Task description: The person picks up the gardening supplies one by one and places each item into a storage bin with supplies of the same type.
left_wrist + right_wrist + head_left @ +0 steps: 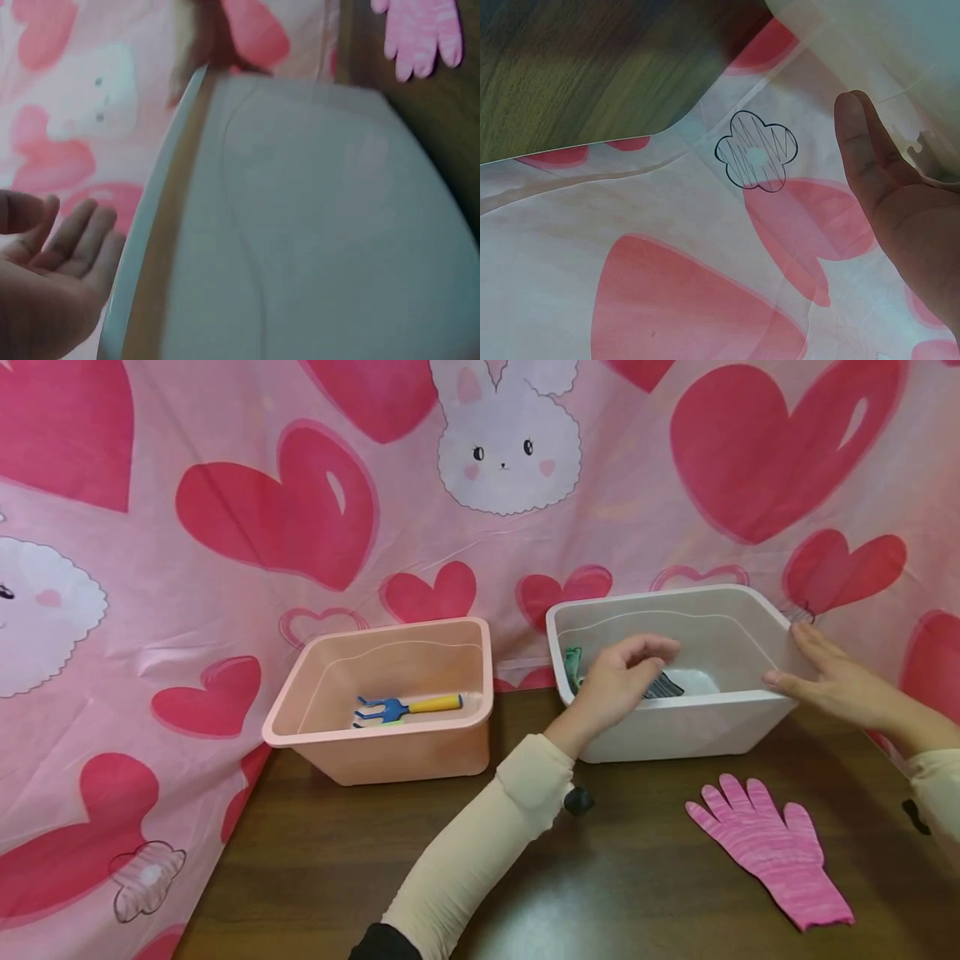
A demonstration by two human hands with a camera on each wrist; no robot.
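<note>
A white plastic bin [690, 731] stands at the right of the table. Over its front rim reaches my left hand [617, 683], fingers loosely bent and holding nothing; in the left wrist view the left hand [60, 281] is beside the bin's wall. My right hand [843, 685] rests against the bin's right end, fingers fairly straight, thumb by the front corner. Inside lie a dark grey striped cloth-like item [663, 687], partly hidden by the left hand, and a green item [573, 667]. A pink knitted glove [776, 852] lies flat on the table in front.
To the left stands a peach bin [412, 745] with a blue-pronged, yellow-handled hand rake [408, 706] inside. Both bins are on a dark wooden table [337, 868]. Behind them hangs a pink cloth [187, 610] with hearts and rabbits.
</note>
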